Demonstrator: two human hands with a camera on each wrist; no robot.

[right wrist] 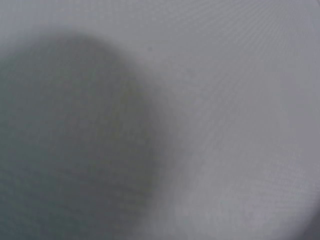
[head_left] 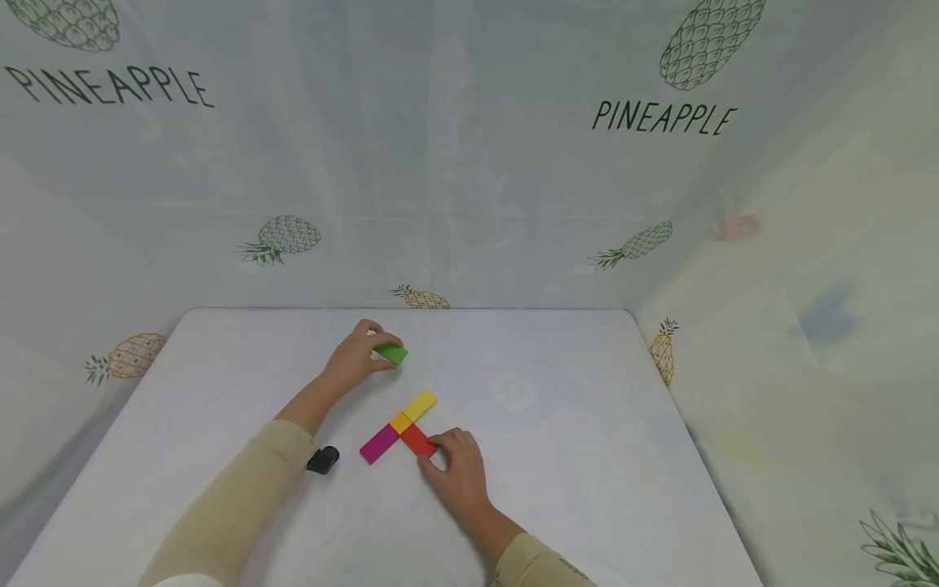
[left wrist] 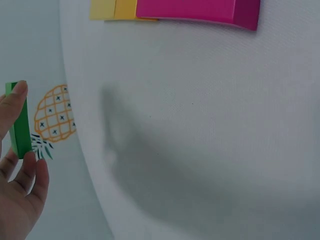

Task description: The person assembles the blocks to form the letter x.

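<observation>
My left hand (head_left: 358,355) pinches a green block (head_left: 392,353) between thumb and fingers, above the far part of the white table. The left wrist view shows the same green block (left wrist: 21,127) gripped at its two ends. Closer in, a yellow block (head_left: 421,404), a small orange block (head_left: 400,422) and a magenta block (head_left: 379,444) lie in a slanted row. A red block (head_left: 416,440) branches off from the orange one towards my right hand (head_left: 462,473). Thumb and fingers of that hand hold the red block's near end. Only blurred table and shadow appear in the right wrist view.
The white table (head_left: 587,424) has rounded far corners. Behind it hangs a pale curtain (head_left: 469,187) printed with pineapples. A small black object (head_left: 323,460) sticks out beside the left sleeve (head_left: 242,497).
</observation>
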